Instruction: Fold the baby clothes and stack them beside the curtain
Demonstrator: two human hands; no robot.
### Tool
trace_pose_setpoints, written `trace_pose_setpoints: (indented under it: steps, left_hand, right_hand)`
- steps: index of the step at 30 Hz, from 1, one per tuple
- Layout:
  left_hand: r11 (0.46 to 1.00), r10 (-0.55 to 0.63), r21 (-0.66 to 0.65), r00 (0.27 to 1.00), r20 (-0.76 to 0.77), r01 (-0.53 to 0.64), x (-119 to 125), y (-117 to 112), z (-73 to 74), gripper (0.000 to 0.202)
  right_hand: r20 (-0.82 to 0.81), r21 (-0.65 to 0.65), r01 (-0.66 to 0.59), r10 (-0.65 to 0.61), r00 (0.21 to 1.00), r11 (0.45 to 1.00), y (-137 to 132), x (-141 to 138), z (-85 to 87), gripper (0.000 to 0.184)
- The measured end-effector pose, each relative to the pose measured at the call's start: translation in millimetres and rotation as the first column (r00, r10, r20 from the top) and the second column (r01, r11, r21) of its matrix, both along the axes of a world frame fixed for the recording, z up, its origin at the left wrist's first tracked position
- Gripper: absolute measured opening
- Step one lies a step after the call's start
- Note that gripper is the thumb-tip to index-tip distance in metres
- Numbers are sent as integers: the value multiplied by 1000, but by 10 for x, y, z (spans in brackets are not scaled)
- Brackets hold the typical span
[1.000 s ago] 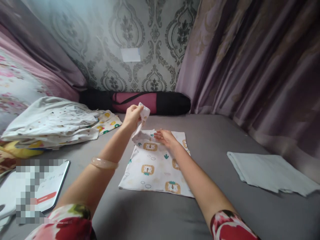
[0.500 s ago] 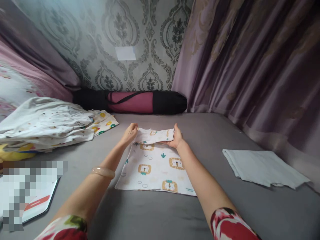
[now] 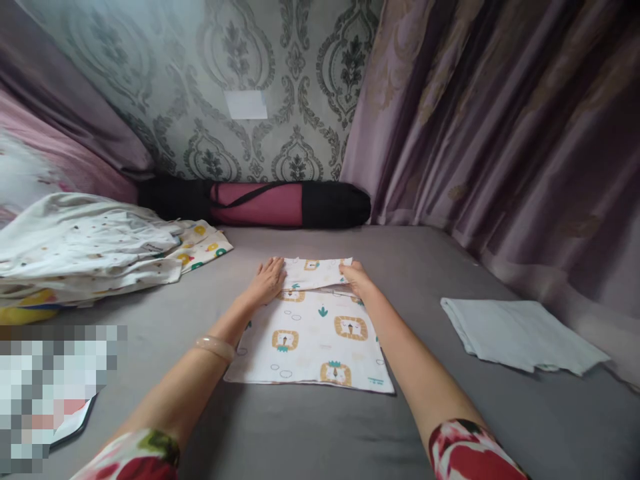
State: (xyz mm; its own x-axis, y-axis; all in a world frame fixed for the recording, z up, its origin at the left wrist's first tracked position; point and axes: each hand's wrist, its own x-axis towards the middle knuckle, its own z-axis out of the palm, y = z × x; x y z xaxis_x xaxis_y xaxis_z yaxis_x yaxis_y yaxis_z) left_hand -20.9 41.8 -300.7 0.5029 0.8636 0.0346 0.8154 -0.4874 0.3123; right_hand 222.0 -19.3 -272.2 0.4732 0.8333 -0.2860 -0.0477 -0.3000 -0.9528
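A white cloth [image 3: 320, 333] printed with tan lion faces and green leaves lies flat in front of me. Its far end is turned over toward me as a folded strip [image 3: 320, 273]. My left hand [image 3: 269, 279] rests at the strip's left edge, palm down with the fingers stretched out. At the strip's right end, my right hand [image 3: 354, 277] grips the fabric, thumb on top and the other fingers hidden beneath. A slight gap shows under the strip's near edge.
The cloth lies on a grey sheet [image 3: 310, 433]. To the right is a folded pale cloth [image 3: 520, 333]; at left, a heap of printed clothes [image 3: 90, 247]. A black and maroon roll bag [image 3: 255, 203] lines the wall. A partly blurred flat object [image 3: 75, 423] sits lower left.
The folded strip has come down closer to the cloth beneath. My left hand has let go of its corner and flattened out at the edge. My right hand still grips the right end.
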Motion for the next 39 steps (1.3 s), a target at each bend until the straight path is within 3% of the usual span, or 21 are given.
trace_pose_setpoints:
  steps: [6, 8, 11, 17, 22, 24, 26, 29, 34, 39]
  left_hand:
    - [1000, -2, -7, 998, -62, 2, -72, -15, -17, 63]
    - [1000, -13, -3, 996, -84, 13, -78, -14, -17, 65]
    - [1000, -25, -12, 995, -99, 24, -72, -16, -16, 68]
    - [999, -35, -42, 992, -124, 30, -85, 0, 18, 72]
    - [998, -61, -26, 983, -173, 57, -48, 32, 157, 68]
    - [995, -67, 60, 984, -164, 78, 63, 6, 213, 62]
    - [982, -95, 146, 984, -150, 117, 221, -40, 226, 57]
    - [959, -146, 218, 975, -167, 181, 427, -100, 131, 52]
    - [961, -72, 254, 987, -141, 106, 453, -66, -134, 55]
    - [962, 2, 270, 991, -134, 35, 347, -24, -180, 62]
  right_hand:
    - [351, -110, -13, 51, 935, 994, -114, 34, -12, 13]
    - [570, -162, -31, 119, 813, 986, -167, 25, 29, 18]
    - [796, -292, -15, 252, 550, 956, -245, -11, 84, 27]
    - [862, -359, 53, 309, 401, 932, -373, -12, 110, 34]
    - [920, -326, 87, 294, 259, 941, -369, -21, 202, 40]
    - [947, -273, -4, 270, 176, 962, -307, -122, 206, 44]
    - [960, -231, -202, 257, 113, 952, -222, -285, 155, 44]
    - [956, -215, -430, 278, 90, 877, -105, -546, -10, 48]
    - [912, -270, -449, 376, 166, 852, -47, -690, -237, 57]
    - [894, -299, -454, 413, 173, 839, -81, -595, -228, 60]
